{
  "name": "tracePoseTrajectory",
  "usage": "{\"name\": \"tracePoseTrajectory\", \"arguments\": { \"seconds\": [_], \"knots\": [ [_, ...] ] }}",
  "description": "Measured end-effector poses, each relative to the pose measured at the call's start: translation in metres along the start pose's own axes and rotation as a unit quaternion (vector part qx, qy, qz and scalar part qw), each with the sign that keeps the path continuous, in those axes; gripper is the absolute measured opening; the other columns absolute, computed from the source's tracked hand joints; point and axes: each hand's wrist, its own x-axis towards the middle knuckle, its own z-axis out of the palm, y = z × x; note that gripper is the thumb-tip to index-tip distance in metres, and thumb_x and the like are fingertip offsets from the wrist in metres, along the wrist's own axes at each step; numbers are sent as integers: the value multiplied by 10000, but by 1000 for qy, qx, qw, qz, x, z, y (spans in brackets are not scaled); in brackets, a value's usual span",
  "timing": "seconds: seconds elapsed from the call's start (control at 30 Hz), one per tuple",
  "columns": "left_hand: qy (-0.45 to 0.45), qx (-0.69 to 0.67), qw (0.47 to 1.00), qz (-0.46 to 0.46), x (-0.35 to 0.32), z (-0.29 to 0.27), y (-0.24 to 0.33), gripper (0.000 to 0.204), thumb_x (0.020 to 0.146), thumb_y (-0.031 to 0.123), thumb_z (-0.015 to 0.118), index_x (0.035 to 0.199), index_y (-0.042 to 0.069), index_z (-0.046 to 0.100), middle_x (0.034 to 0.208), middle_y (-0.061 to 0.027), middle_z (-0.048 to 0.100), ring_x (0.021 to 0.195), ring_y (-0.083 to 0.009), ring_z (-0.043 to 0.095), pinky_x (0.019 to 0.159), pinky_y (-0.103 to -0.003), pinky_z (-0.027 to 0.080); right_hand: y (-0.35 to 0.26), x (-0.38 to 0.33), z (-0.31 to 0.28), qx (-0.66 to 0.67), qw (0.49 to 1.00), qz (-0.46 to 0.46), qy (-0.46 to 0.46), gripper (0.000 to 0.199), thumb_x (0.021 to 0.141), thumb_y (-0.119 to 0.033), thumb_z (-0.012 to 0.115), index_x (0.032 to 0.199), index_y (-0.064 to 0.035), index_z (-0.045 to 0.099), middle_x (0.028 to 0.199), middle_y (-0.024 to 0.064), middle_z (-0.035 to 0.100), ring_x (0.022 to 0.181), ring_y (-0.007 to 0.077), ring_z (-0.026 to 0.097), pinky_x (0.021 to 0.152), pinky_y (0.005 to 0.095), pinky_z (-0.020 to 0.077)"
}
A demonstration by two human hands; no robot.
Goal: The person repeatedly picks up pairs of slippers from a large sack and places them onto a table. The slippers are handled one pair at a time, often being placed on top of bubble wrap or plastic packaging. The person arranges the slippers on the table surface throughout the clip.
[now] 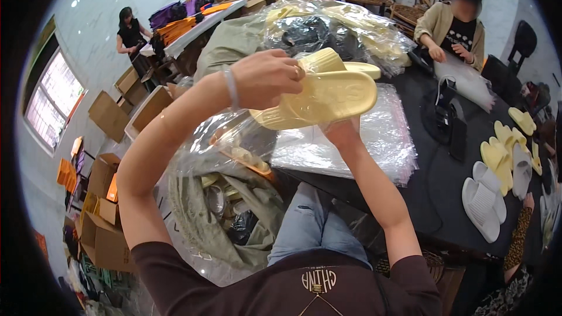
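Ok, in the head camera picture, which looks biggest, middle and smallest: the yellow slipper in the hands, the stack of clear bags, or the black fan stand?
1. Stack of clear bags
2. Yellow slipper, held by the left hand and right hand; it is nearer the camera, so it may look bigger than it is
3. Black fan stand

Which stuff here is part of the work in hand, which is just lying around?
In hand:
left hand
right hand
pale yellow slippers
stack of clear bags

Lying about:
white slippers
cardboard boxes
desk fan
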Motion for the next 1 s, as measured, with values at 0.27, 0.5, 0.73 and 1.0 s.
{"name": "tracePoseTrajectory", "arguments": {
  "seconds": [0.27, 0.5, 0.73, 1.0],
  "knots": [
    [-89, 178, 974, 103, 39, 142, 4, 89, 779, 154, 574, 868, 150, 577, 981, 17, 592, 1026, -147, 517, 893, -308, 432, -64, -48, -23, 17, 936, 48, 349, 442, 982, -298, 299, 1310, -39, 441, 1295, 131, 513, 1256, 257, 449, 1053, 419, 385],
    [-5, 36, 991, -125, 18, 177, 43, 590, 848, 139, 519, 1393, 19, 330, 1431, -157, 373, 1340, -258, 340, 1070, -406, 304, -139, -105, -24, -449, 832, -26, 324, 373, 927, -192, 490, 1225, 31, 507, 1260, 115, 536, 1141, 237, 511, 955, 337, 417],
    [-69, -123, 942, -304, -15, 179, 80, 687, 960, 502, 334, 1445, 29, 223, 1495, -189, 237, 1384, -337, 230, 1120, -428, 185, -145, -80, -41, -908, 414, 67, -5, 390, 821, -217, 615, 1144, 1, 598, 1223, 200, 560, 1154, 323, 520, 987, 347, 401],
    [-6, -167, 888, -429, -61, 233, 107, 772, 907, 581, 398, 1496, 181, 101, 1547, -128, 94, 1419, -335, 101, 1123, -507, 108, -111, -33, -66, -767, 607, 208, 31, 270, 845, -188, 632, 1053, -15, 632, 921, 62, 660, 835, 104, 596, 706, 267, 480]
  ]
}}
